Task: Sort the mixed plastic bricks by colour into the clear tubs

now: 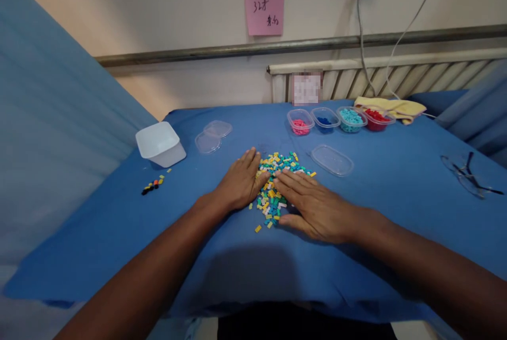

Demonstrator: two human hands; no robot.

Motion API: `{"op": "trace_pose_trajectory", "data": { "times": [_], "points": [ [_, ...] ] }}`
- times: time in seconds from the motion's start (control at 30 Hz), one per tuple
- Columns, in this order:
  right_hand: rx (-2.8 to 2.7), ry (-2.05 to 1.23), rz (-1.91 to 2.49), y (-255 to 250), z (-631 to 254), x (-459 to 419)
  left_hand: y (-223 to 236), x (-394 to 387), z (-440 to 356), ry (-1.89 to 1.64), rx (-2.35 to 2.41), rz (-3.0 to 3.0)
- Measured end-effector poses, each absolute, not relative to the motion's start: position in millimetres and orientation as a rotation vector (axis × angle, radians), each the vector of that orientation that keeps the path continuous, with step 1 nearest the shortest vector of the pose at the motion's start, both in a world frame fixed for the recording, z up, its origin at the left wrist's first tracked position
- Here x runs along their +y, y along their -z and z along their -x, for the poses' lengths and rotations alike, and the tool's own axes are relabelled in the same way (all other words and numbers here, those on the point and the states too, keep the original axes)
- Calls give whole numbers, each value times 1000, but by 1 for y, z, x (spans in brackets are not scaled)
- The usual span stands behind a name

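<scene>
A loose pile of small toy building bricks [273, 196], yellow, teal, green and white, lies on the blue cloth [158, 255]. Against the pile's left side rests my left hand [242, 179], its fingers stretched out and pointing away from me. My right hand [311, 205] lies flat over the pile's right part, fingers extended and thumb apart, hiding some bricks beneath it. Neither hand grips anything that I can see. One yellow brick [258, 228] sits apart on the near side.
Clear tubs of pink bricks [300, 128], dark blue bricks [325, 122], light blue bricks [351, 118] and red bricks [376, 117] stand at the back right. Nearby are a clear lid [331, 160], glasses [471, 176] and a yellow cloth [390, 107]. A white container [160, 144] stands left.
</scene>
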State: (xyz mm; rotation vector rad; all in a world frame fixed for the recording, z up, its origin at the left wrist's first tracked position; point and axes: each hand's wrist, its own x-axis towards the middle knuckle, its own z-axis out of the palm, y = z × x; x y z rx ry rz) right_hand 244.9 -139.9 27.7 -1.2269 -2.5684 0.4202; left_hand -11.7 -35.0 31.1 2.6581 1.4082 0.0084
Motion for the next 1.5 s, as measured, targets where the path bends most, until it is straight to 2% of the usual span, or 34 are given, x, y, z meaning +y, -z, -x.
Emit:
{"op": "trace_pose_trajectory", "data": {
  "times": [0.23,0.43,0.53,0.63,0.77,0.93,1.23,1.37,1.5],
  "points": [
    [-2510,-407,1300,-10,-286,-165,-47,-78,13,117,1041,-2750],
    [-2521,-316,1229,-1,-249,-165,-45,-119,31,86,1199,-2811],
    [-2568,-198,1103,0,-231,-146,-39,-130,34,21,1093,-2836],
    [-2630,-152,1045,-3,-219,-120,-34,-122,37,39,1098,-2851],
    [-2608,-154,1173,-7,-213,-89,-35,-87,40,54,1264,-2782],
    [-2631,-246,1258,-14,-220,-88,-42,-60,30,43,1185,-2621],
    [-2658,-227,1077,-11,-251,-163,-44,-124,25,183,1012,-2810],
    [-2648,-191,1038,-6,-251,-174,-45,-139,18,62,989,-2850],
    [-2601,-184,1064,-4,-239,-153,-41,-118,4,-13,1031,-2791]
  ]
}}
